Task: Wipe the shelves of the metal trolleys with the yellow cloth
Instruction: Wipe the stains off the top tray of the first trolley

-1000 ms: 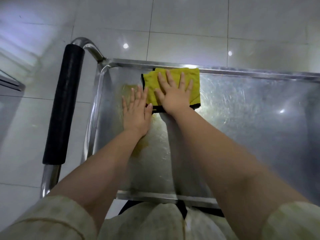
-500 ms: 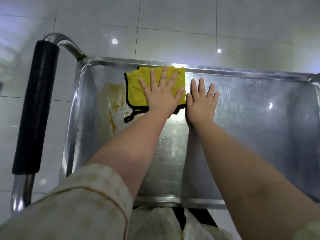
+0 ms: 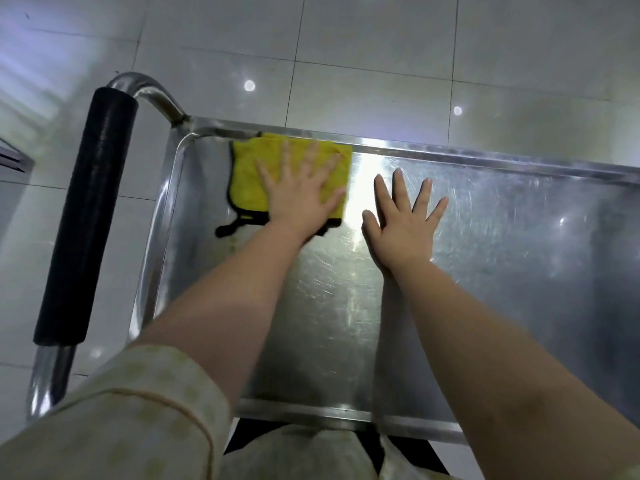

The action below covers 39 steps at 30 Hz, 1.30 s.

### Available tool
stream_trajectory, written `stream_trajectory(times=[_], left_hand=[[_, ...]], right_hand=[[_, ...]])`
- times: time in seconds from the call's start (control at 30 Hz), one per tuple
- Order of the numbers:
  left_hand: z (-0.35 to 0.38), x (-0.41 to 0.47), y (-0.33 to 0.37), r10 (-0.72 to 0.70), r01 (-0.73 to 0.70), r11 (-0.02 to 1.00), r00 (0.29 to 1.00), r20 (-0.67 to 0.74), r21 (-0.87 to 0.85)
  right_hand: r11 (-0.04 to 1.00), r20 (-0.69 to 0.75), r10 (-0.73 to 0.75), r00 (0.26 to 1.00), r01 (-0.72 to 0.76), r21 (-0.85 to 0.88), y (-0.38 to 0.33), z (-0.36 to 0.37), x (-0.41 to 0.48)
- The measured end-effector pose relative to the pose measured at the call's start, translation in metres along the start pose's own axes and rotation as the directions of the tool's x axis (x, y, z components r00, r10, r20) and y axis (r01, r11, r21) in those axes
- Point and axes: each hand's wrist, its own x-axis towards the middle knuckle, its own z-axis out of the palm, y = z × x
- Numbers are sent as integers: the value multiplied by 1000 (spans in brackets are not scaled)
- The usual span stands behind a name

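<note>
The yellow cloth, edged in black, lies flat in the far left corner of the metal trolley's top shelf. My left hand presses on it with straight, spread fingers and covers its right half. My right hand rests flat on the bare steel just right of the cloth, fingers spread, not touching the cloth. A faint brownish smear shows on the shelf below the cloth's left corner.
The trolley's push handle with a black foam grip runs along the left side. The shelf has a raised rim all round; its near edge is at my body. White glossy floor tiles surround the trolley.
The cloth passed from under my right hand to under my left, and my right hand moved onto the bare shelf. The cloth slid left, and the brown stain there has mostly gone.
</note>
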Motion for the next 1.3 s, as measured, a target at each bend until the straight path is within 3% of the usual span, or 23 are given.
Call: stream_trajectory(times=[0.1,0.2,0.4,0.53,0.67,0.77,0.87,0.97,1.17,1.3], left_hand=[[4,-3,49,95,-95,995,995,6,27],[4,-3,34,130,-130,991,991,3,35],[-8,-3,-88,-223,222,974,975,-6,-47],[-6,-9,-99,-271,271,962,962,-20,-8],[0,-16,-41,-135,134,990,991,-20,-52],[12,-28,31,14,-14,1000,1000,0,27],[17,-37,52,52,-52,998,999,0,29],[11,-41,11,64,-63,996,998,-15,61],[1,-71,-130,-230,231,973,973,-28,14],[0,-78,-145,-245,245,964,969,-15,100]], right_hand=[[1000,5,4,1000,-4,-11,2,1,1],[1000,7,-5,1000,5,6,3,0,3],[999,10,-6,1000,6,36,1,-1,5],[1000,-1,-7,1000,7,4,1,0,4],[1000,-11,-8,1000,8,0,-1,1,2],[1000,-9,-16,1000,16,24,1,1,4],[998,4,-19,1000,19,68,7,0,7],[996,-5,-30,1000,30,79,5,-2,8],[995,-22,-36,999,38,92,4,-5,8],[998,38,-50,998,49,27,2,-7,4]])
